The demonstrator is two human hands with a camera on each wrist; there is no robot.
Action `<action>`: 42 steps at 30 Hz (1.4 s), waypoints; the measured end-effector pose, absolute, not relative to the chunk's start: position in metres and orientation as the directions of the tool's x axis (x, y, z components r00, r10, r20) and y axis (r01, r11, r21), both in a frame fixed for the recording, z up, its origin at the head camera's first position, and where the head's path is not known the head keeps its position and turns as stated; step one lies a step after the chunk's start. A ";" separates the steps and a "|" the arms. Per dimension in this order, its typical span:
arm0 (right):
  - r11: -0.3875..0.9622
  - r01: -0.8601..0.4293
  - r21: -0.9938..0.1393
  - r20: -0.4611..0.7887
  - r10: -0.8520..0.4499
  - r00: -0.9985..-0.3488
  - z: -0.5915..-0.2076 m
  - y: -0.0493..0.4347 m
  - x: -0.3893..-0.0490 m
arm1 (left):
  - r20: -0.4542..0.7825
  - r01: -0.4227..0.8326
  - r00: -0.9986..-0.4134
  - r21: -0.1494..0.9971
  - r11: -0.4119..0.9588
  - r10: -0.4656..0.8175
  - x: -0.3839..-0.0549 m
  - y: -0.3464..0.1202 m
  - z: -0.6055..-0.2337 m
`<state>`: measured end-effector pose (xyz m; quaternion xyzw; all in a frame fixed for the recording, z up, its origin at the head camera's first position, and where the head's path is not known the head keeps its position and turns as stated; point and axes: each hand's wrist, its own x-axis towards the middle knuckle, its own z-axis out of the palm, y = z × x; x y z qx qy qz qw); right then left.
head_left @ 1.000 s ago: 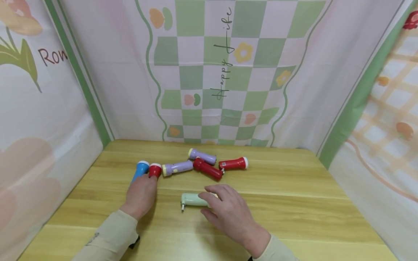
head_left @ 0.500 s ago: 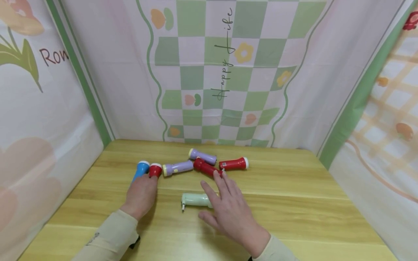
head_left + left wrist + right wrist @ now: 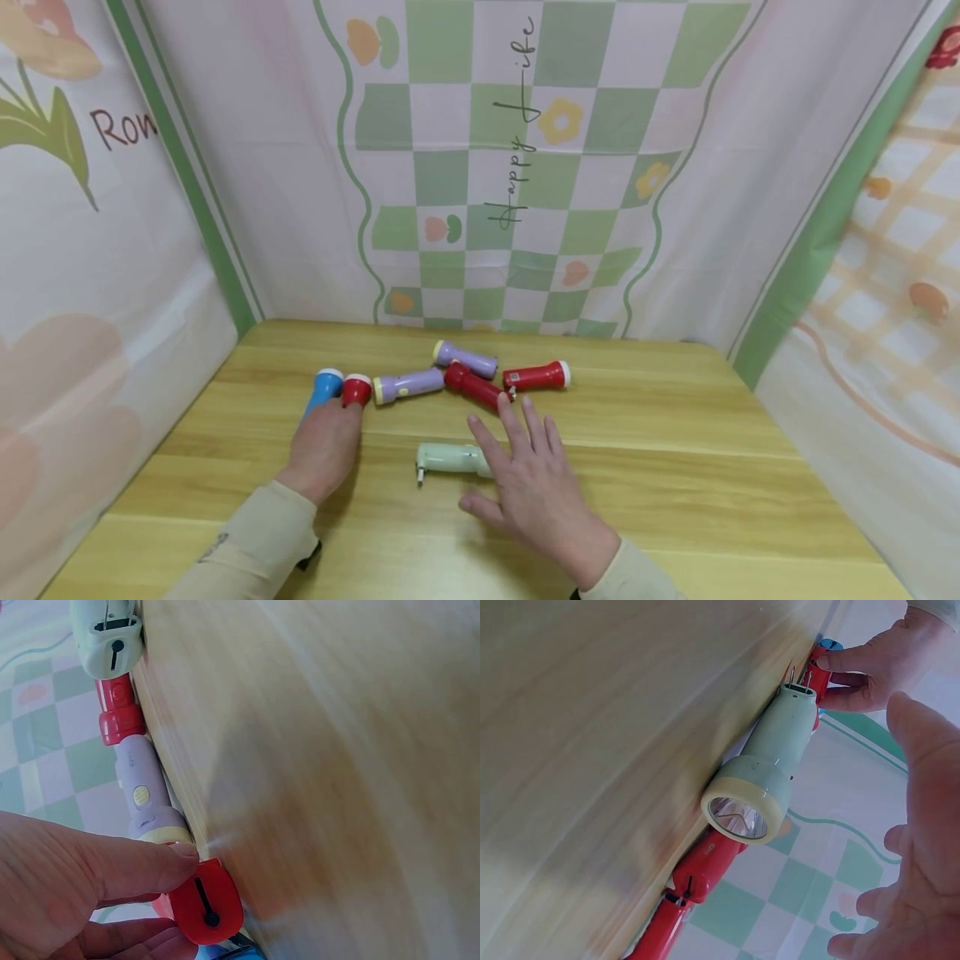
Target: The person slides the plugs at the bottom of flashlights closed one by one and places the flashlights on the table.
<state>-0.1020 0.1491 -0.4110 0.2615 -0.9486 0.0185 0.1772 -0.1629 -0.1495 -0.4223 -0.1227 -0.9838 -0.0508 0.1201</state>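
My left hand [image 3: 322, 446] pinches a red flashlight [image 3: 356, 391] between thumb and fingers at the table's left side. In the left wrist view the red flashlight's tail end [image 3: 208, 900] shows a black slot. Just left of it lies a blue flashlight [image 3: 325, 389], partly covered by the hand. My right hand [image 3: 538, 496] is spread with nothing in it, over the lens end of a pale green flashlight [image 3: 448, 459]. Two metal prongs stick out of the green one's tail; its cream-rimmed lens [image 3: 739, 816] shows in the right wrist view.
Two purple flashlights [image 3: 408, 386] and two more red flashlights [image 3: 536, 377] lie in a loose row farther back on the wooden table [image 3: 675, 500]. A printed checkered curtain [image 3: 510, 275] hangs behind, with cloth along both sides.
My right hand has lifted from around the green flashlight's lens end and its fingers have straightened and spread. The left hand and the flashlights stay where they were.
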 end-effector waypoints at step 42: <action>0.877 -0.480 0.031 0.325 -0.463 -0.824 -0.414 0.152 -0.105 | 0.238 0.251 -0.948 0.160 0.955 0.210 -0.208 -0.159 -0.382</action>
